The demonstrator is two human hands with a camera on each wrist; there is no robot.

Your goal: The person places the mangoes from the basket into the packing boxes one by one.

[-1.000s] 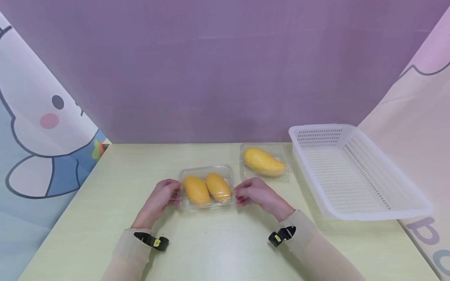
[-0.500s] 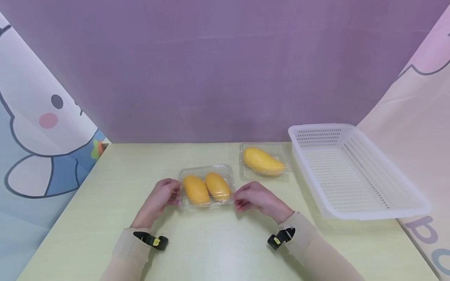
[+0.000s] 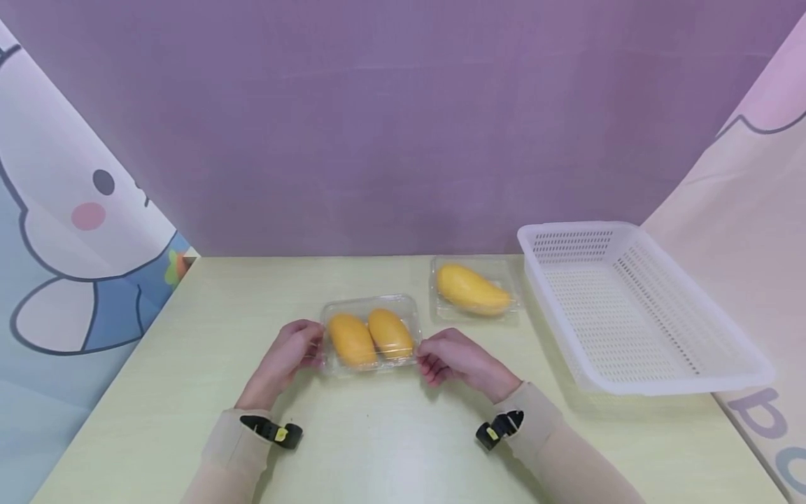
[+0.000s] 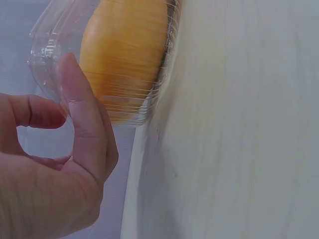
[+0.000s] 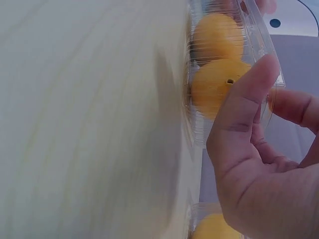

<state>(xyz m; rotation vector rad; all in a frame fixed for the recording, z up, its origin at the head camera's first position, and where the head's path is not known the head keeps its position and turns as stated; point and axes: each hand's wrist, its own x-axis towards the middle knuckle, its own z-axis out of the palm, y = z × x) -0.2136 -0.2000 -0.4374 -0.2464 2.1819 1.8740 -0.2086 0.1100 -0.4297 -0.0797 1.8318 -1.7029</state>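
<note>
A clear plastic clamshell box [image 3: 399,303] lies on the table in front of me in the head view. Inside it are two yellow mangoes, a left mango [image 3: 351,341] and a right mango [image 3: 390,334], side by side. My left hand [image 3: 288,358] pinches the box's left edge between thumb and index finger, as the left wrist view also shows. At the near right corner, my right hand [image 3: 464,361] pinches the rim; in the right wrist view its thumb [image 5: 251,89] lies on the near side and the index finger behind the rim.
Behind my right hand, a second clear box [image 3: 507,268] holds one longer mango [image 3: 472,289]. A white perforated plastic basket [image 3: 676,386] stands on the right of the pale table [image 3: 378,448]. A purple backdrop [image 3: 378,140] rises behind the table.
My right hand has shifted slightly down and left along the box's right side to the near corner, its other fingers curling more. The left hand and both boxes stay in place.
</note>
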